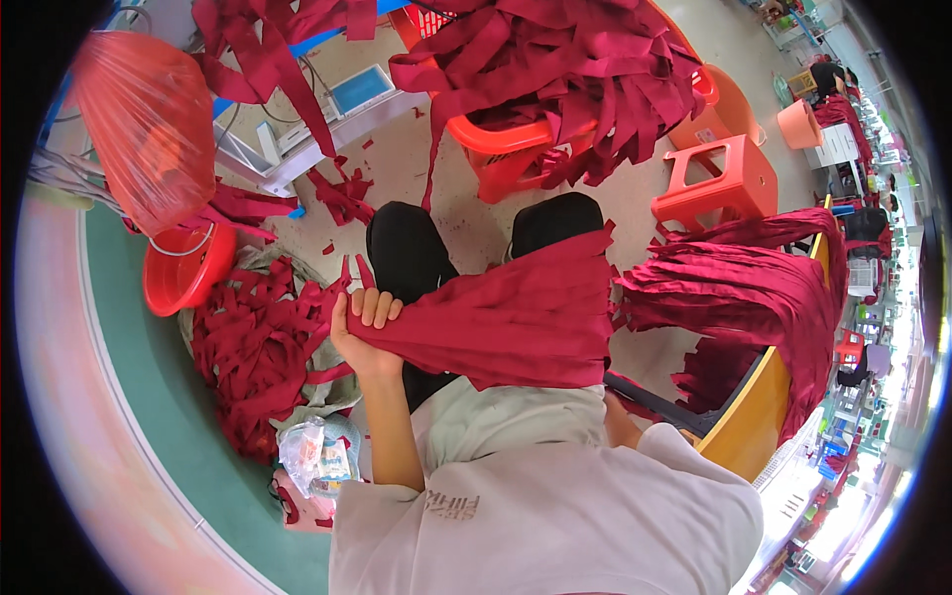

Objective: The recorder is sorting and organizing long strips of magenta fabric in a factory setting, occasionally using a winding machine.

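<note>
My left hand (367, 327) is closed round the gathered end of a bundle of dark red fabric strips (516, 317). From the fist the bundle fans out to the right across my lap, over my dark trousers. Only a bit of my right forearm (622, 424) shows past the bundle's lower right edge; the right hand is hidden. To the right, more dark red fabric strips (734, 283) hang draped over a yellow-edged board (762, 421).
A red basket (496, 137) heaped with red strips stands ahead, a red stool (719, 183) to its right. Loose strips (253, 347) lie on a sack at left, near a red basin (188, 268) and a hanging red plastic bag (149, 129). A green-and-pink wall (129, 387) curves along the left.
</note>
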The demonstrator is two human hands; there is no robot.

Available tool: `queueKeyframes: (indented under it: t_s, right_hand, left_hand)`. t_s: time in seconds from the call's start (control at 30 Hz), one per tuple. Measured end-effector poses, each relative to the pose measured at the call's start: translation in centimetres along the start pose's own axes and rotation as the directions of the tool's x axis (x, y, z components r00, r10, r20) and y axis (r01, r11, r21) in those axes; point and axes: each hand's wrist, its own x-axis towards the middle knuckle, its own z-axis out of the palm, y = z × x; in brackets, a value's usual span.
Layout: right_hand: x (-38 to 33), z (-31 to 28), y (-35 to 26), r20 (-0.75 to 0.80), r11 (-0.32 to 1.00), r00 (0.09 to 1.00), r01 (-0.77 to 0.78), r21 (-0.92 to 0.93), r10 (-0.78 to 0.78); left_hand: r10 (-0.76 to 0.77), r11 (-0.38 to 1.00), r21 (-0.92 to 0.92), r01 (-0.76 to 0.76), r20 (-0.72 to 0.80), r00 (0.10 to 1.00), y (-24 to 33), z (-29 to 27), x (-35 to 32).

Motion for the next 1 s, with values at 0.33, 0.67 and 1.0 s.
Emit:
queueKeyframes:
  t_s: [0.33,0.67,1.0]
  right_hand:
    - [-7.2,22.0,-37.1,0.33,0.329,0.369,0.928,-0.173,-0.869]
    - [-2.1,43.7,-38.0,0.972,-0.967,-0.179,0.229,-0.109,-0.152]
    - [-17.3,38.6,-45.8,0.956,0.405,0.098,0.914,0.024,-0.278]
  left_hand:
    - [-0.037,0.999,-0.022,0.036,-0.035,0.999,-1.0,-0.5,-0.1]
    - [-0.095,0.995,-0.005,0.095,-0.082,0.992,-2.5,-0.6,-1.8]
    - [-0.145,0.986,0.071,0.152,-0.097,0.985,-3.1,-0.6,-1.0]
